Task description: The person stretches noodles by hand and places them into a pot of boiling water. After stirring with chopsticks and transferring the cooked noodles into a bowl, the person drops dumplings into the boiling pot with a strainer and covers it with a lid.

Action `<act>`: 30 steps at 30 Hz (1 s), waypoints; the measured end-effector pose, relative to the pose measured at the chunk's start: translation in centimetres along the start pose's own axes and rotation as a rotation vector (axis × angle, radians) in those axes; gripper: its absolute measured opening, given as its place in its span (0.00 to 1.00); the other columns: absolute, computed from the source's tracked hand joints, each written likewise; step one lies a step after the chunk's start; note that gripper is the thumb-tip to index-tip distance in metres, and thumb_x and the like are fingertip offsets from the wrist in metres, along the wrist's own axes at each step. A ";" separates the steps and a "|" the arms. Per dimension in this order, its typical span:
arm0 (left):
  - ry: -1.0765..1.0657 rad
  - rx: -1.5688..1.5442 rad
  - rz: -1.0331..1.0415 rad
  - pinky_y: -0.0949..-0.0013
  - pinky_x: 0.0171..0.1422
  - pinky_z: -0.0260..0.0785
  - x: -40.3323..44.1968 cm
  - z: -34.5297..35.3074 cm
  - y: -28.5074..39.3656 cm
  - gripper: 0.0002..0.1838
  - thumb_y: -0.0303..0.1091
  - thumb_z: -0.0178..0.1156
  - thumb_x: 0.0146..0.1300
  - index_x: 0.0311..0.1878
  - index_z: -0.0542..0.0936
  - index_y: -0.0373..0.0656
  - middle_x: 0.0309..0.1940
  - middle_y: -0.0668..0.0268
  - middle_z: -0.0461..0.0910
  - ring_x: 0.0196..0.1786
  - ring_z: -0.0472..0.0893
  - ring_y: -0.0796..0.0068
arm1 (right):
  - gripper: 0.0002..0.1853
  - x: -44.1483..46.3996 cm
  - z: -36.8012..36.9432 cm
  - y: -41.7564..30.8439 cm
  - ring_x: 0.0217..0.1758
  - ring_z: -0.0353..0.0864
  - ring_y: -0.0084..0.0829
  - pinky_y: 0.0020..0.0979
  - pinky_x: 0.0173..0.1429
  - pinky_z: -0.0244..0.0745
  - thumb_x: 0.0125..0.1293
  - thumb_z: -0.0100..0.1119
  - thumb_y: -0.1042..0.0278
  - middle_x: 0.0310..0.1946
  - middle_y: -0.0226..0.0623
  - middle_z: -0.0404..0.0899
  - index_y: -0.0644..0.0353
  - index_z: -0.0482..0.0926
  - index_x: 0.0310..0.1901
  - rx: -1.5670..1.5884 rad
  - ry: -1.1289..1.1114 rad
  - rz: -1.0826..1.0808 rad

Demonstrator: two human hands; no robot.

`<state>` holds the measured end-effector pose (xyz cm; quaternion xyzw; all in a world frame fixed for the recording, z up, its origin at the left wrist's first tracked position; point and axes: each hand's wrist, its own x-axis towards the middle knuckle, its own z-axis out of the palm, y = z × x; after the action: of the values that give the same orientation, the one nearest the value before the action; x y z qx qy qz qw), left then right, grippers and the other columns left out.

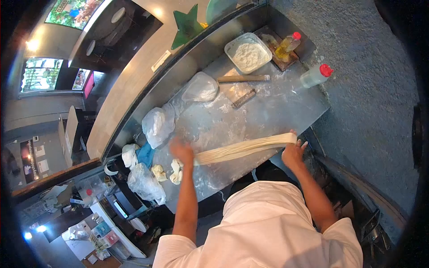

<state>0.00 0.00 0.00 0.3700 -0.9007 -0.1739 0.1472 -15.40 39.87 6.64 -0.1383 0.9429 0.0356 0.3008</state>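
Note:
A long bundle of pulled noodle dough (243,149), parted into many strands, stretches between my two hands above the steel worktop (263,114). My left hand (182,151), smeared by motion, is closed round one end. At the other end, my right hand (293,152) has the looped strands hooked over it, with some fingers stretched out past the loop. Close by my left hand lie lumps of dough (176,172) and another pale lump (158,173). White flour dusts the worktop.
Along the back stand a tub of flour (248,53), an oil bottle (287,45) and a red-capped bottle (316,76). A rolling pin (243,78) and a short metal tool (244,98) lie mid-table. Plastic bags (158,126) crowd the left side. A raised steel wall (178,73) edges the back.

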 end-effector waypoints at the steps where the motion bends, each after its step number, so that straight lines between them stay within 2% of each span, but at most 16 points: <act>1: 0.011 0.009 0.008 0.48 0.69 0.60 0.7 -0.4 -0.4 0.29 0.38 0.69 0.50 0.56 0.76 0.34 0.58 0.48 0.75 0.61 0.72 0.47 | 0.45 -1.1 -0.4 -1.6 0.73 0.57 0.60 0.71 0.73 0.35 0.60 0.53 0.71 0.78 0.51 0.43 0.67 0.40 0.76 0.023 -0.010 -0.013; 4: -0.261 -0.211 0.351 0.51 0.70 0.60 3.8 6.8 14.6 0.28 0.35 0.66 0.54 0.58 0.73 0.35 0.60 0.46 0.72 0.64 0.69 0.45 | 0.43 0.1 -2.4 -1.1 0.75 0.49 0.67 0.73 0.72 0.27 0.64 0.50 0.68 0.78 0.56 0.38 0.67 0.40 0.76 0.012 -0.016 -0.041; 6: -0.141 -0.138 0.495 0.51 0.66 0.64 5.3 10.4 18.5 0.29 0.36 0.64 0.56 0.61 0.70 0.38 0.59 0.49 0.71 0.62 0.70 0.47 | 0.44 0.3 -2.7 -2.2 0.74 0.50 0.68 0.74 0.72 0.27 0.64 0.51 0.68 0.77 0.57 0.39 0.64 0.39 0.77 0.020 0.017 -0.095; 9: -0.410 0.197 0.440 0.50 0.59 0.68 7.5 12.4 21.8 0.23 0.35 0.60 0.59 0.57 0.72 0.39 0.52 0.52 0.73 0.57 0.73 0.51 | 0.45 -0.6 -4.4 -2.9 0.73 0.52 0.69 0.75 0.72 0.29 0.62 0.51 0.69 0.77 0.59 0.42 0.62 0.37 0.77 0.045 0.031 -0.176; 10: -0.263 0.274 0.591 0.51 0.50 0.73 7.4 12.8 21.7 0.15 0.33 0.55 0.61 0.51 0.72 0.39 0.45 0.56 0.75 0.50 0.76 0.54 | 0.46 -1.0 -5.5 -3.1 0.73 0.53 0.70 0.75 0.71 0.30 0.62 0.51 0.70 0.76 0.59 0.43 0.61 0.37 0.77 0.081 0.006 -0.188; 11: -0.375 0.252 0.633 0.52 0.47 0.75 9.0 12.3 21.8 0.13 0.33 0.54 0.62 0.48 0.72 0.39 0.44 0.55 0.75 0.48 0.78 0.54 | 0.46 -1.7 -6.6 -3.1 0.72 0.54 0.70 0.75 0.71 0.31 0.61 0.50 0.70 0.76 0.59 0.44 0.61 0.37 0.77 0.121 -0.034 -0.203; 12: -0.535 0.260 0.651 0.53 0.44 0.76 8.5 10.7 19.7 0.11 0.33 0.53 0.62 0.46 0.72 0.39 0.44 0.54 0.76 0.46 0.79 0.53 | 0.39 -2.9 -8.3 -2.7 0.70 0.58 0.70 0.76 0.71 0.33 0.61 0.50 0.71 0.71 0.62 0.58 0.68 0.50 0.74 0.213 -0.019 -0.249; 13: -0.431 0.231 0.664 0.55 0.40 0.77 8.8 9.0 18.6 0.12 0.34 0.56 0.60 0.45 0.72 0.39 0.38 0.53 0.78 0.39 0.81 0.52 | 0.30 -2.7 -10.4 -2.8 0.67 0.64 0.66 0.75 0.72 0.35 0.60 0.50 0.71 0.61 0.62 0.71 0.74 0.66 0.65 0.116 -0.298 -0.257; 14: -0.502 0.289 0.689 0.52 0.42 0.76 9.5 6.3 17.7 0.14 0.37 0.57 0.59 0.44 0.73 0.38 0.35 0.50 0.80 0.38 0.82 0.48 | 0.22 -3.5 -11.6 -2.9 0.65 0.70 0.59 0.70 0.74 0.37 0.61 0.52 0.70 0.55 0.60 0.77 0.75 0.74 0.54 0.297 -0.235 -0.263; 15: -0.526 0.266 0.622 0.50 0.43 0.75 9.3 3.4 15.9 0.15 0.38 0.58 0.59 0.44 0.74 0.38 0.35 0.49 0.81 0.38 0.82 0.47 | 0.22 -3.4 -12.4 -3.1 0.62 0.73 0.55 0.64 0.75 0.45 0.61 0.54 0.68 0.53 0.60 0.77 0.74 0.74 0.54 0.345 -0.262 -0.305; 16: -0.546 0.239 0.559 0.49 0.43 0.75 9.2 0.4 14.1 0.16 0.39 0.58 0.59 0.45 0.75 0.38 0.35 0.49 0.82 0.39 0.82 0.46 | 0.22 -2.9 -11.7 -2.7 0.57 0.75 0.58 0.53 0.67 0.65 0.59 0.58 0.66 0.49 0.61 0.78 0.72 0.74 0.52 0.422 -0.124 -0.450; 17: -0.544 0.200 0.504 0.48 0.44 0.74 10.1 -1.8 12.6 0.16 0.39 0.58 0.59 0.46 0.75 0.39 0.34 0.48 0.82 0.39 0.82 0.45 | 0.26 -2.5 -13.0 -3.2 0.58 0.75 0.57 0.51 0.63 0.68 0.58 0.59 0.67 0.52 0.61 0.77 0.72 0.71 0.57 0.541 -0.174 -0.478; 18: -0.476 0.160 0.399 0.47 0.45 0.74 10.1 -3.8 10.5 0.18 0.40 0.59 0.59 0.50 0.76 0.39 0.36 0.47 0.82 0.40 0.82 0.45 | 0.33 -2.2 -13.9 -3.8 0.65 0.72 0.50 0.44 0.68 0.66 0.58 0.59 0.70 0.62 0.60 0.70 0.70 0.65 0.66 0.726 -0.232 -0.414; 21: -0.319 0.131 0.104 0.48 0.47 0.74 7.7 -10.8 3.5 0.25 0.41 0.59 0.59 0.59 0.75 0.42 0.38 0.46 0.83 0.42 0.82 0.43 | 0.38 -0.9 -12.2 -5.7 0.72 0.65 0.41 0.36 0.73 0.59 0.58 0.57 0.73 0.71 0.52 0.62 0.66 0.59 0.72 0.891 0.107 -0.422; 24: -0.264 0.098 -0.070 0.48 0.47 0.74 2.4 -13.9 -3.5 0.25 0.43 0.57 0.59 0.59 0.75 0.42 0.38 0.45 0.83 0.41 0.82 0.41 | 0.41 0.3 -9.1 -7.0 0.75 0.61 0.41 0.37 0.76 0.55 0.56 0.57 0.74 0.72 0.45 0.63 0.63 0.56 0.74 1.143 0.197 -0.426; 30: -0.285 0.005 -0.303 0.47 0.46 0.73 -6.7 -12.8 -6.5 0.27 0.43 0.57 0.58 0.58 0.74 0.37 0.37 0.43 0.83 0.41 0.82 0.41 | 0.40 0.2 -7.9 -9.4 0.76 0.57 0.31 0.34 0.79 0.44 0.54 0.51 0.79 0.72 0.33 0.64 0.60 0.60 0.73 1.926 -0.015 -0.445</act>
<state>13.65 -2.14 7.84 0.4734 -0.8468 -0.2424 -0.0105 -17.31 29.59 13.08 -0.0083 0.5199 -0.8032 0.2905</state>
